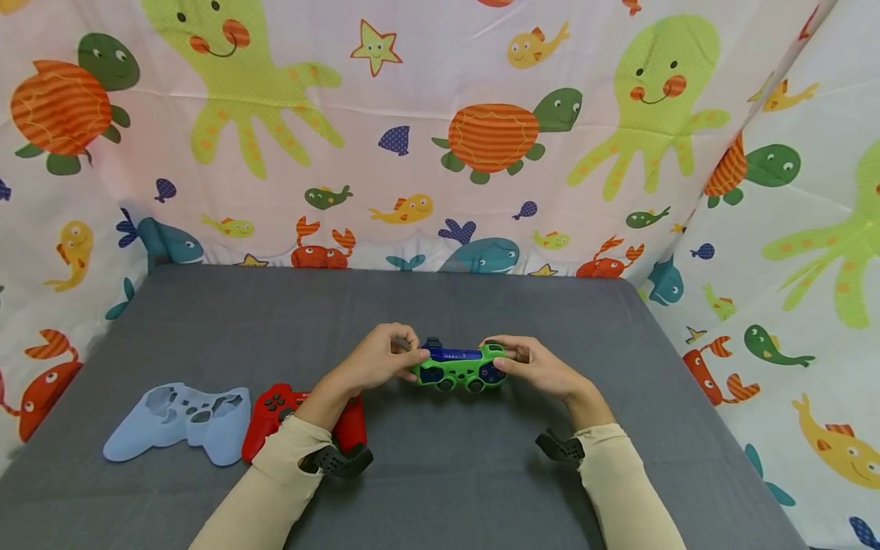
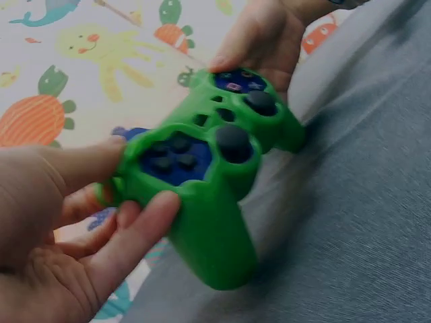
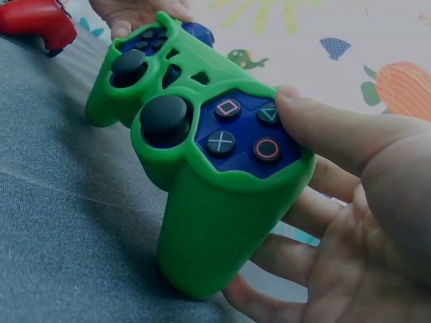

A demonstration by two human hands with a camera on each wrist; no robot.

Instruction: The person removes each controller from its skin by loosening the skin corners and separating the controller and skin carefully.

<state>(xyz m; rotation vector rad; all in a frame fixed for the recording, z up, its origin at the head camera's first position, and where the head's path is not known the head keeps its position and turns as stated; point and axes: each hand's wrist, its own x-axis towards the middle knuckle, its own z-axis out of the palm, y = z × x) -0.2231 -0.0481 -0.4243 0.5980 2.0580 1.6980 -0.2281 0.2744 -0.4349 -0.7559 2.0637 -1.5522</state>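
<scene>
A blue game controller [image 1: 431, 374] wears a green silicone cover [image 1: 462, 368]. My left hand [image 1: 385, 355] pinches its left end, with thumb and fingers at the cover's edge beside the direction buttons [image 2: 174, 160]. The right end is held by my right hand [image 1: 539, 367]; in the right wrist view that thumb lies by the triangle button [image 3: 269, 113] and the fingers are behind. Blue shell shows through the cover's openings and along the top edge. At the left shoulder a blue part [image 3: 199, 32] sticks out past the green rim. Both thumbsticks poke through the cover.
Under my left forearm lies a red controller [image 1: 275, 409], partly hidden. Left of it, a light blue silicone cover [image 1: 186, 420] lies flat on the grey tabletop cloth [image 1: 447, 473]. A sea-animal patterned curtain [image 1: 412, 176] stands behind and at both sides.
</scene>
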